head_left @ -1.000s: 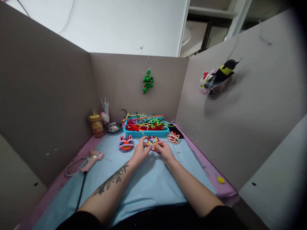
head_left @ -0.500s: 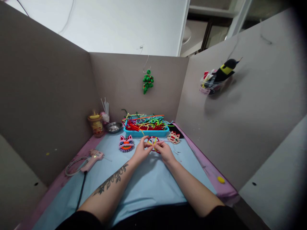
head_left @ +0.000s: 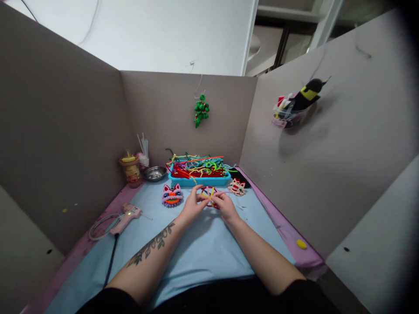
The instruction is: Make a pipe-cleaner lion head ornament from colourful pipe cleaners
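As both bare forearms reach forward over the light blue covering [head_left: 203,248] on the table, the left hand [head_left: 194,203] pinches a round, dark-red, wire-like hoop with pink and yellow spokes [head_left: 210,196] at its nine o'clock side; its thumb and fingertips close near the centre, where the spokes cross; the right hand [head_left: 225,206] pinches from three o'clock, thumb against bent forefinger, its tips almost meeting the left ones. The hoop is held upper-side in view between the hands; its red edge shows at twelve and six o'clock, its spokes fan outward, and the fingers hide its sides.

Between eleven and twelve o'clock of the hoop stands a bright blue, rectangular plastic tray [head_left: 199,181], heaped with fuzzy red, teal, green, yellow and orange strands [head_left: 199,167], some overhanging the rim; at ten lies a shallow, round, silvery metal bowl [head_left: 155,174], its small contents too blurred to name; just beyond, a brown-lidded, see-through jar [head_left: 132,178] stands beside a bundle of slim white sticks [head_left: 144,145].
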### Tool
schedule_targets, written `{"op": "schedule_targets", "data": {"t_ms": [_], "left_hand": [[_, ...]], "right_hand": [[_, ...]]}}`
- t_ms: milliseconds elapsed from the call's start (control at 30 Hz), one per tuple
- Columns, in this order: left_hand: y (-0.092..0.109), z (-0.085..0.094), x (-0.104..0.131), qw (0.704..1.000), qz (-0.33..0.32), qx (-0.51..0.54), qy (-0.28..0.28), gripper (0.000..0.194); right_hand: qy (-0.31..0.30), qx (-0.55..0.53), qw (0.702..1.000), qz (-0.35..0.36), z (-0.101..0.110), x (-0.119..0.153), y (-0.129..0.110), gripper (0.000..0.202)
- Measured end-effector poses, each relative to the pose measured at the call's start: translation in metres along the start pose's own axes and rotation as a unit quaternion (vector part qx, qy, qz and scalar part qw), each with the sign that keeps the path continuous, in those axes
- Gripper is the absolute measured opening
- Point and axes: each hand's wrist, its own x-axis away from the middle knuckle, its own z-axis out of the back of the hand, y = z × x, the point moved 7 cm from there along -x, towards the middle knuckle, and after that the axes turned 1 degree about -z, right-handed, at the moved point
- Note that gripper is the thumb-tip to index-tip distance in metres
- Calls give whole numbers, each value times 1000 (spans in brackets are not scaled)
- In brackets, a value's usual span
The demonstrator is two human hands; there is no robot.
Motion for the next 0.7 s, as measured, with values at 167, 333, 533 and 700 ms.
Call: {"op": "schedule_targets", "data": {"t_ms": [167, 333, 533, 700], "left_hand": [[-7, -1, -2, 999, 19, 48, -9, 66], [-11, -3, -2, 994, 35, 99, -18, 71], [-14, -4, -2, 992, 49, 117, -25, 77], [-15, -3, -3, 992, 49, 114, -22, 79]], "right_hand": [[3, -15, 1000, -22, 3, -2, 5, 17], [6, -20, 999, -25, 3, -4, 6, 16], [2, -11, 1000, -9, 2, -2, 1, 16], [-14, -5, 1000, 5, 0, -2, 0, 21]]}}
